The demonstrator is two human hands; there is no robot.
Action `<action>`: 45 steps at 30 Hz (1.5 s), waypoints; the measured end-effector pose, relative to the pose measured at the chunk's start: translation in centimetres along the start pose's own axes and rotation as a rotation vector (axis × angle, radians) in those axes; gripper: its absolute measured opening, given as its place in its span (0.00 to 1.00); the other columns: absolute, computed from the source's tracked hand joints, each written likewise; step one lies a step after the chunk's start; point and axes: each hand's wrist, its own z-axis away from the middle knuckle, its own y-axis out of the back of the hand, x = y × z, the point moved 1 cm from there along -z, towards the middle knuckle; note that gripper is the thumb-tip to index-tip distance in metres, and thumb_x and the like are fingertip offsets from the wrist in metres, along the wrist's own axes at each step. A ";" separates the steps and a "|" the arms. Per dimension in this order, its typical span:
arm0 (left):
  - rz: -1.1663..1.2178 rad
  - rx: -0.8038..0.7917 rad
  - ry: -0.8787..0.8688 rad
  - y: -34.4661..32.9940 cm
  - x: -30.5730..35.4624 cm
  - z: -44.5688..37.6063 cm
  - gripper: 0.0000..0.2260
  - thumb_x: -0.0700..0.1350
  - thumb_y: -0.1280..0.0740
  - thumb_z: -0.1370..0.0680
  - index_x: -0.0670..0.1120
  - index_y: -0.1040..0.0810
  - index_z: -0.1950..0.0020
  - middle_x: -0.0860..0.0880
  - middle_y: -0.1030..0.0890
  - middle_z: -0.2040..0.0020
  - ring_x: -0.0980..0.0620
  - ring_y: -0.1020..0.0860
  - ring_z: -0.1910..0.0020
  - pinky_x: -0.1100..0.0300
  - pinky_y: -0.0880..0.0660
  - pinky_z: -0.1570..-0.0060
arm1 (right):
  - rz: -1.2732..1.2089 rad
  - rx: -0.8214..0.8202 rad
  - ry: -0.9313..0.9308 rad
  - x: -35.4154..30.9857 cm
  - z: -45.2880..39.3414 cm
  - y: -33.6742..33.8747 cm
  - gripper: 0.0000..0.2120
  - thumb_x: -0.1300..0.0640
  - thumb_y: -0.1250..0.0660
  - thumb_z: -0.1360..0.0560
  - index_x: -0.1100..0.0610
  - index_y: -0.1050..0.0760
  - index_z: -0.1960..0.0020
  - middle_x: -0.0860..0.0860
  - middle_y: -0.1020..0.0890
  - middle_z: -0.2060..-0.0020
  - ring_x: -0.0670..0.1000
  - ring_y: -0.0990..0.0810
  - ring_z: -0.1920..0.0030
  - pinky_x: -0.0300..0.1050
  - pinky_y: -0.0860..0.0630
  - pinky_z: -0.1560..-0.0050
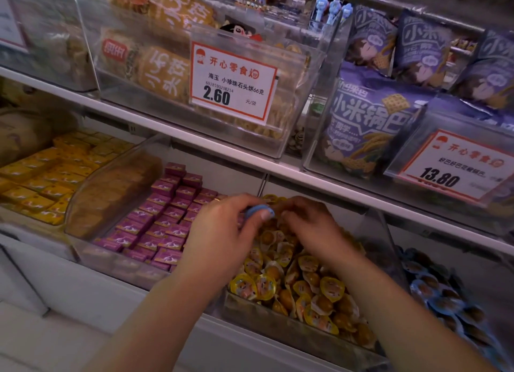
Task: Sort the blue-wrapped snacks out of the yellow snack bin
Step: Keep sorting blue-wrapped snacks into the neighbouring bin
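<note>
**Blue snack pinched over yellow bin**

Labels: upper shelf tag [233, 81] reads "开心零食" and "2.60"; right tag [449, 168] reads "13.80"; purple bags [370, 121] read "小米锅巴".

Left hand [222, 232]: grip closed, thumb and fingers pinching a blue snack [258, 211] above the far end of the yellow bin [292, 330].

Right hand [308, 224]: fingers curled down into the yellow snacks [306, 285]; cannot tell if it holds one.

Blue bin [445, 296] lies just right.

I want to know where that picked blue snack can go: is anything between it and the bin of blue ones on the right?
The right hand sits directly beside the blue snack held by the left hand. Beyond it, the clear divider wall separates the yellow bin from the blue-snack bin; both look passable from above.
</note>
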 end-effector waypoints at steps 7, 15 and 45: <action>0.268 0.124 0.209 0.6 -1.1 -0.1 0.03 0.52 0.31 0.22 0.57 0.19 0.49 0.63 0.18 0.59 0.66 0.20 0.58 0.75 0.28 0.64 | 0.968 -0.269 0.199 5.4 -6.4 -4.4 0.20 0.45 0.43 0.23 0.54 0.29 0.36 0.55 0.24 0.39 0.59 0.28 0.38 0.54 0.34 0.37; 0.304 0.112 0.224 0.6 -1.5 -0.6 0.02 0.52 0.31 0.22 0.59 0.19 0.52 0.65 0.18 0.58 0.65 0.19 0.59 0.74 0.27 0.65 | 1.006 -0.389 -0.117 7.9 -6.5 -1.2 0.28 0.35 0.45 0.24 0.45 0.33 0.27 0.51 0.30 0.31 0.58 0.32 0.34 0.58 0.38 0.35; 0.382 0.125 0.276 0.6 -1.2 -0.7 0.03 0.48 0.30 0.22 0.55 0.17 0.50 0.62 0.17 0.59 0.64 0.18 0.60 0.74 0.27 0.65 | 0.886 -0.267 -0.252 7.3 -9.6 -6.7 0.28 0.36 0.37 0.29 0.51 0.29 0.34 0.57 0.25 0.39 0.59 0.24 0.42 0.53 0.28 0.44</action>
